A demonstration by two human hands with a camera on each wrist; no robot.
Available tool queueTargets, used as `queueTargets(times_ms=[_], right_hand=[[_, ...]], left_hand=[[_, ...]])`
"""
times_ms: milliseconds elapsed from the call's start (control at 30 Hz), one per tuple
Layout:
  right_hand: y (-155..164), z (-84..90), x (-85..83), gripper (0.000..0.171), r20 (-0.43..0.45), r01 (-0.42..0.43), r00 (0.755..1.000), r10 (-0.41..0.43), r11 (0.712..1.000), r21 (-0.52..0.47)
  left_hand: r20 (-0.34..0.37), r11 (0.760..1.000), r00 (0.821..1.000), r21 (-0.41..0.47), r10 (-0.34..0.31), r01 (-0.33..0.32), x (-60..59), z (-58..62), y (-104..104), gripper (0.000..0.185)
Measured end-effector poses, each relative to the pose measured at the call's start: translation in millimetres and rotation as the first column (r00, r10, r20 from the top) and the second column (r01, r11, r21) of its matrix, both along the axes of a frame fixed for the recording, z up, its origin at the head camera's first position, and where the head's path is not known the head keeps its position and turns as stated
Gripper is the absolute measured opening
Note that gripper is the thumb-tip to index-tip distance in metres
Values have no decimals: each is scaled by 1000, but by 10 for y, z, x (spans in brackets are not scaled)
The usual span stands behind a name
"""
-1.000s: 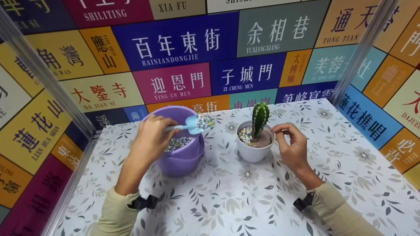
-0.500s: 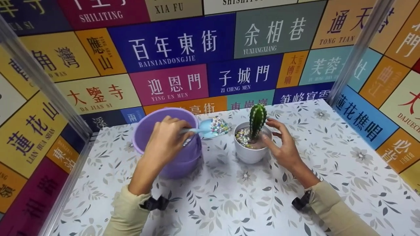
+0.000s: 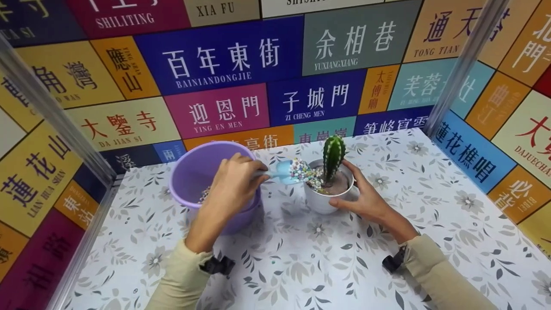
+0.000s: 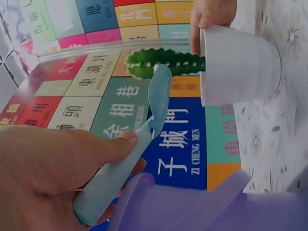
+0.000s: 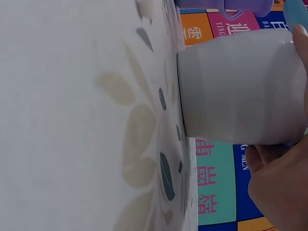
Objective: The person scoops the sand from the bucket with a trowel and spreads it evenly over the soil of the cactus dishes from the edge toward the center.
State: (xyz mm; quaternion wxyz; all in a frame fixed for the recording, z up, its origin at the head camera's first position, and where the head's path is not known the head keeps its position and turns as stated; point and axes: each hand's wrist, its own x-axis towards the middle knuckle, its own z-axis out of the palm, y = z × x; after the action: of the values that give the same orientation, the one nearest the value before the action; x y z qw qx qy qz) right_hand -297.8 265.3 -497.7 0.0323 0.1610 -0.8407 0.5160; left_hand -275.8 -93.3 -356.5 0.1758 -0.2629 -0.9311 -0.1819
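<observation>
Upright on the table, right of the purple bucket: a white pot planted with a cactus, multicoloured beads over the left of the brown fill, bare on the right. At the left rim, a blue scoop heaped with more beads; hard to tell whether touching. Gripped by its handle in the left hand, fingers curled closed. Around the pot's right side, the right hand, thumb and fingers parted to the pot's width and holding it. Beyond, a backdrop of coloured lettered panels.

Just changed: scoop above the bucket a second ago, now across at the pot with load aboard; right hand merely beside the pot then, now wrapped around it. By judgement, past scooping and at the point of delivery, with the pot steadied.

Visible from the head only: the beads inside pot and bucket, and the bare patch. From the left wrist: the scoop's underside and nearly the whole handle, load mostly hidden. From the right wrist: the pot's base close up, flat on the table, with just a sliver of scoop.
</observation>
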Motion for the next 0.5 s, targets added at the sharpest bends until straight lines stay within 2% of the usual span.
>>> queueTargets(times_ms=[200,500], right_hand=[[-9,0,-9,118,9,0,1000,0,1000,13],[-25,4,23,119,5,14,1000,-14,1000,7]], left_hand=[[7,998,1000,-60,9,-8,-4,-19,120,19],[-122,986,992,-159,20,-39,0,-107,270,12]])
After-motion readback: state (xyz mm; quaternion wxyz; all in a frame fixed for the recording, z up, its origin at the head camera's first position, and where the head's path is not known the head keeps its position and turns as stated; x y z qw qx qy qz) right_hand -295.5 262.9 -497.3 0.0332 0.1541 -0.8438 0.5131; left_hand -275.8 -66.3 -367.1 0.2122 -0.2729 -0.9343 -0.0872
